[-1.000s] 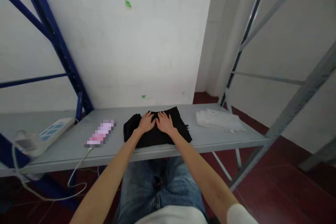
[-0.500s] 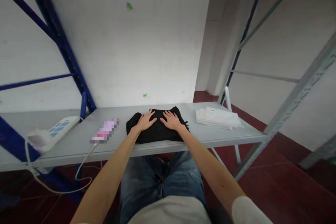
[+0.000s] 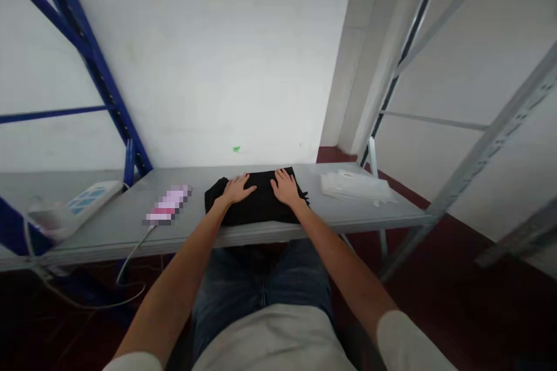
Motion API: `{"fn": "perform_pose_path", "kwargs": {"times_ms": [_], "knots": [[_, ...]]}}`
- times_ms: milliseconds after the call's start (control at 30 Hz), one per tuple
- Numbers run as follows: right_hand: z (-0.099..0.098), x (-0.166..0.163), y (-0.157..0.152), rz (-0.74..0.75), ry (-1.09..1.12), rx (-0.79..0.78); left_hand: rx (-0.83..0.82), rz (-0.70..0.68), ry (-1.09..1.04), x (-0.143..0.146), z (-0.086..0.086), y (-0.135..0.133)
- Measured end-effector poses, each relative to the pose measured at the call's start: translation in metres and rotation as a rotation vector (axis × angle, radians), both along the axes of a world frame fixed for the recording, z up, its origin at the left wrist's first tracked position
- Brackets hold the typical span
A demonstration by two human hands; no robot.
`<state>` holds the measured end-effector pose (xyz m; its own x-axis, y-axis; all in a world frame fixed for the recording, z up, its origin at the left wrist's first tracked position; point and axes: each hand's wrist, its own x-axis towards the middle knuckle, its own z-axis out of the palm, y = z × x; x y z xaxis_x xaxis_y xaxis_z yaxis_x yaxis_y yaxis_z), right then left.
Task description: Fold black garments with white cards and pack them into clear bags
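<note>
- Fingers (image 3: 243, 179) of the left hand (image 3: 237, 190) lie spread and flat on the left part of a folded black cloth (image 3: 259, 204); the right hand (image 3: 286, 186) presses flat on its right part, fingers likewise apart, gripping nothing.
- Under the cloth is a grey metal worktop (image 3: 348, 214), a shelf board in a rack with grey uprights (image 3: 483, 148) at 3 o'clock and blue uprights (image 3: 93, 64) at 9 o'clock.
- Behind stands a white wall (image 3: 226, 58) with small green marks; the floor (image 3: 456, 295) is dark red.
- Lying at the worktop's near edge, straight ahead at 12 o'clock, the cloth runs its long axis from 9 to 3 o'clock.
- At 3 o'clock of the cloth, apart from it, lies a stack of white bags (image 3: 354, 186).
- At 9 o'clock lie a blurred pink object (image 3: 167, 211) on a white cable (image 3: 130, 252) and, farther out, a white power strip (image 3: 82, 204).
</note>
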<state>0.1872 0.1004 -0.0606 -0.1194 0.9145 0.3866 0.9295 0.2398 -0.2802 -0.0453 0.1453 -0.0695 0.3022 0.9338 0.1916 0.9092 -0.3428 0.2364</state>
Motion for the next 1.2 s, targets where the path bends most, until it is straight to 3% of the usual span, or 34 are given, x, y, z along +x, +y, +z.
{"fn": "perform_pose_path", "kwargs": {"times_ms": [233,500,833,1200], "knots": [[-0.002,0.005,0.005,-0.009,0.019,0.044,-0.036,-0.010,0.004,0.002,0.006,-0.007],[-0.010,0.003,0.015,-0.122,-0.062,-0.091,-0.075,-0.028,-0.004,0.004,0.013,-0.016],[-0.009,0.008,0.014,-0.128,-0.080,-0.201,-0.066,-0.014,0.024,0.003,0.010,-0.014],[-0.008,0.007,0.009,-0.094,-0.026,-0.077,-0.007,0.008,-0.050,0.004,0.005,-0.013]]}}
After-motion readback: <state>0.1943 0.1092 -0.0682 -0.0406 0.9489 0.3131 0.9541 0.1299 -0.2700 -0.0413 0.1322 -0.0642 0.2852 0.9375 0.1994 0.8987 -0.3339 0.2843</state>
